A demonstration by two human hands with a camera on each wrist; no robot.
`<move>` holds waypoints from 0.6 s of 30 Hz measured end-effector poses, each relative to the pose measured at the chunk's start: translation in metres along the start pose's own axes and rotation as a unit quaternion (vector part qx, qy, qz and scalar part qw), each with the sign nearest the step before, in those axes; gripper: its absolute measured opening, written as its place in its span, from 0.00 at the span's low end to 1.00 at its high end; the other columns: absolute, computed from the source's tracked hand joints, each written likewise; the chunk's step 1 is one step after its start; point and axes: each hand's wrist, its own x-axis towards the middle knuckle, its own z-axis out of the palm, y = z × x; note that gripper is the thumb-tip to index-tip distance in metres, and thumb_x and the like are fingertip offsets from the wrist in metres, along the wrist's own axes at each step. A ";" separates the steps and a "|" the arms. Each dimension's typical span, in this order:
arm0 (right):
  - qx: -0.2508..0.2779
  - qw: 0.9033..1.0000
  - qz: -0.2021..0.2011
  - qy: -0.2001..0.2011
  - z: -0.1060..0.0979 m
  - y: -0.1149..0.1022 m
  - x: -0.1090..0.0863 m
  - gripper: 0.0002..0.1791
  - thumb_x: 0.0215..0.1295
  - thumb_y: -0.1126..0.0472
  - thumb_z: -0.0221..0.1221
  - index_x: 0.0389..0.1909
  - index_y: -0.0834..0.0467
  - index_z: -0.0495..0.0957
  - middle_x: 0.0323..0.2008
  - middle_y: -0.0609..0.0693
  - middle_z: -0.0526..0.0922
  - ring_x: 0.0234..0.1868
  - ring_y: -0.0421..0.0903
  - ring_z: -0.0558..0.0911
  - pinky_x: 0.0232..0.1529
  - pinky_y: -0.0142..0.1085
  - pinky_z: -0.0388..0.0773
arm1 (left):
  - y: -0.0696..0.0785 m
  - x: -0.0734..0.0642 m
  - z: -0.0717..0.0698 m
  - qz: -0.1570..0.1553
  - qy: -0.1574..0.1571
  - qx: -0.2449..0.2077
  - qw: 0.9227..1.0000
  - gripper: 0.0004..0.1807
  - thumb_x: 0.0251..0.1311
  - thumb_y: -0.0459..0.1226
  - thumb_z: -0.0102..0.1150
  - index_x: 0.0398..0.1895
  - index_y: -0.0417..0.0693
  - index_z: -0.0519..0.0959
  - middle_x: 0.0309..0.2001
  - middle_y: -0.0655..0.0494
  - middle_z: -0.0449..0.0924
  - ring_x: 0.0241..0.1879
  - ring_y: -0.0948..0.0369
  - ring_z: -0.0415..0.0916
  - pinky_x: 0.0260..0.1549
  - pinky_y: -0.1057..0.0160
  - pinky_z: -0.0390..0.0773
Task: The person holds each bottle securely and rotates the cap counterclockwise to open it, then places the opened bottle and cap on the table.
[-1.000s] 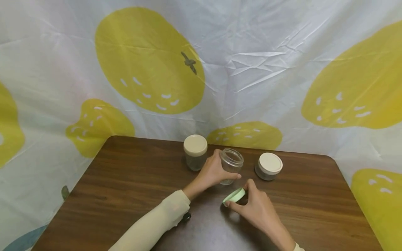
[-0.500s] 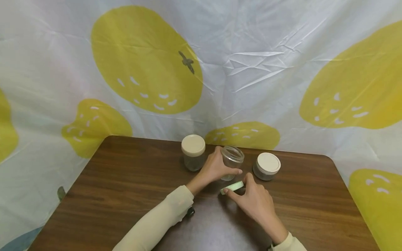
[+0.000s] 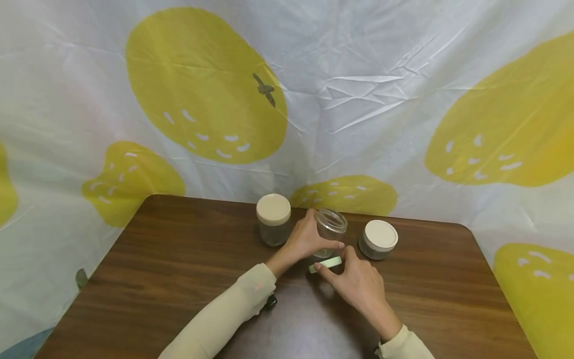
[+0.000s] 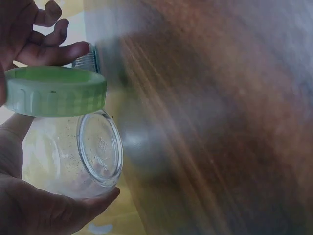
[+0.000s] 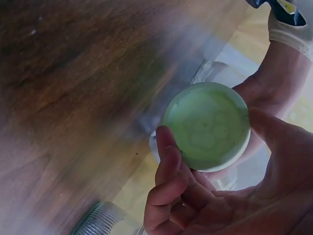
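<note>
My left hand grips a clear, lidless glass jar around its side, near the table's back edge. The base of the jar shows in the left wrist view, turned toward the camera. Between thumb and fingers, my right hand holds a light green lid by its rim. The lid is tipped edge-on to the head camera, just in front of the jar and below its mouth. In the right wrist view the round flat face of the lid partly hides the jar and left hand.
A taller jar with a cream lid stands left of the left hand. To the right is a short jar with a cream lid. All are above a brown wooden table, with a lemon-print cloth hanging behind.
My right hand has brought the green lid farther back and slightly left, closer to the jar, and turned it edge-on. The left hand keeps its grip on the jar, which has shifted slightly.
</note>
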 end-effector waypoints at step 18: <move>0.007 0.999 -0.031 -0.003 0.005 0.006 0.000 0.39 0.61 0.28 0.67 0.58 0.57 0.77 0.25 0.42 0.84 0.26 0.45 0.81 0.27 0.44 0.74 | -0.002 -0.007 -0.007 -0.004 -0.009 0.006 1.000 0.57 0.39 0.64 0.84 0.70 0.51 0.65 0.56 0.49 0.84 0.55 0.51 0.84 0.50 0.53 0.83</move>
